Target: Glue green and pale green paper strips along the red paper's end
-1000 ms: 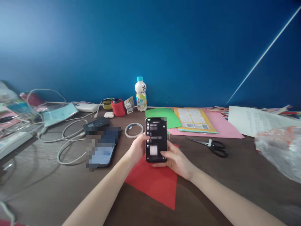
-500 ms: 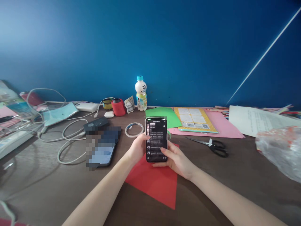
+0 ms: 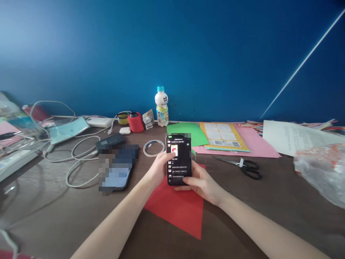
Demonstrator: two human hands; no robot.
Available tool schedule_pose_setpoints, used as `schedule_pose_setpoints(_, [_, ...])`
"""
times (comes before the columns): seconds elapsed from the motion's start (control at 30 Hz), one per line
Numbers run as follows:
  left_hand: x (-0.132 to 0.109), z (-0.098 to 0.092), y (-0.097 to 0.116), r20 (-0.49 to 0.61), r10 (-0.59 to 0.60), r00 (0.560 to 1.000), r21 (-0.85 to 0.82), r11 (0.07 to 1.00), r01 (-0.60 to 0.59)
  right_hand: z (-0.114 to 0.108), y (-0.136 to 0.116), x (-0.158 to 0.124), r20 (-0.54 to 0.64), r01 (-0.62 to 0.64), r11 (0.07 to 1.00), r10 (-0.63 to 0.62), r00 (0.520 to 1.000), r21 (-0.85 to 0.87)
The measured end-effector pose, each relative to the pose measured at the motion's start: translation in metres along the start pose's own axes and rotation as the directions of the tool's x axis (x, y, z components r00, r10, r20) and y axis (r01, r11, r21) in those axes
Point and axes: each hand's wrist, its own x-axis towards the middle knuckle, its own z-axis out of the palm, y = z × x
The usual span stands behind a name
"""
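A smartphone (image 3: 181, 163) with a dark chat screen is held upright between both hands, over a sheet of red paper (image 3: 183, 216) on the table. My left hand (image 3: 159, 168) grips its left edge, the thumb lying on the screen near a small picture. On the other side, my right hand (image 3: 202, 184) supports the lower right corner, thumb over the bottom of the screen and a finger beneath. The fingers behind the phone are hidden. Just beyond my left hand lies a coiled white cable (image 3: 153, 148).
Left are a second phone (image 3: 120, 172), a black device (image 3: 110, 143), tangled cables and a white power strip (image 3: 18, 163). A bottle (image 3: 161, 108) and red container (image 3: 135, 122) stand by the wall. Right are green paper (image 3: 185, 133), a yellow pack (image 3: 223, 136), scissors (image 3: 246, 167) and a plastic bag (image 3: 323, 172).
The chat on the phone screen has scrolled, and a small picture now shows in it. My left thumb has shifted slightly up and right over the screen. Other things stay in place.
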Motion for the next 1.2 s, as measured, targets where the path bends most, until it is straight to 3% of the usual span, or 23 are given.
schedule_pose_setpoints(0.13, [0.0005,0.0002,-0.0014,-0.035,0.02,0.999,0.041,0.999,-0.019,0.0008,-0.0018,0.0002,0.017,-0.009,1.0,0.008,1.0,0.013])
schedule_pose_setpoints(0.4, [0.0013,0.0079,0.0036,-0.074,-0.078,0.994,-0.122,0.99,0.069,0.0,-0.0005,-0.0003,-0.005,-0.017,0.999,0.017,1.0,0.035])
schedule_pose_setpoints(0.63, [0.0031,0.0091,0.0021,0.07,-0.006,0.998,-0.18,0.984,0.018,-0.0011,-0.0003,-0.0001,-0.014,-0.034,0.998,0.035,0.999,0.058])
schedule_pose_setpoints(1.2, [0.0001,0.0091,0.0042,0.084,-0.034,0.996,-0.189,0.981,0.05,-0.0018,-0.0001,0.0004,0.007,-0.033,0.997,0.032,0.999,0.067])
